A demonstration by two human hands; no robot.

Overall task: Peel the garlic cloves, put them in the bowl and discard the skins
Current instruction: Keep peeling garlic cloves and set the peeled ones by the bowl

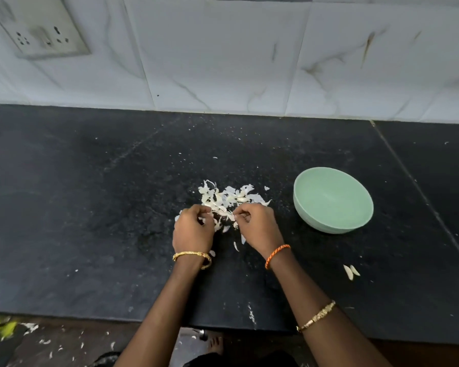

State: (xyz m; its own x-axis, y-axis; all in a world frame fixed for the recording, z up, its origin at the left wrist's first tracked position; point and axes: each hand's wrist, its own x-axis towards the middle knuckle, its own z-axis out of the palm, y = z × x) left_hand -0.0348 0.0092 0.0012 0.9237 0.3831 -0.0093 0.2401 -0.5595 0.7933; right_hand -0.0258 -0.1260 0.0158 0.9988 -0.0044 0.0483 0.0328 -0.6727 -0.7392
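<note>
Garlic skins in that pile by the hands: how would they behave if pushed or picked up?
The garlic skins look thin and curled, so probably floppy and very light. Flakes lie scattered over the counter, suggesting they drift easily. Pushed, the pile would likely spread rather than slide together.

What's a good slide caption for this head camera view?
Both hands pick at garlic skins beside an empty green bowl.

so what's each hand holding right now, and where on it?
Both the left hand and right hand pinch bits in the garlic pile at its near edge; clove or skin cannot be told.
</note>
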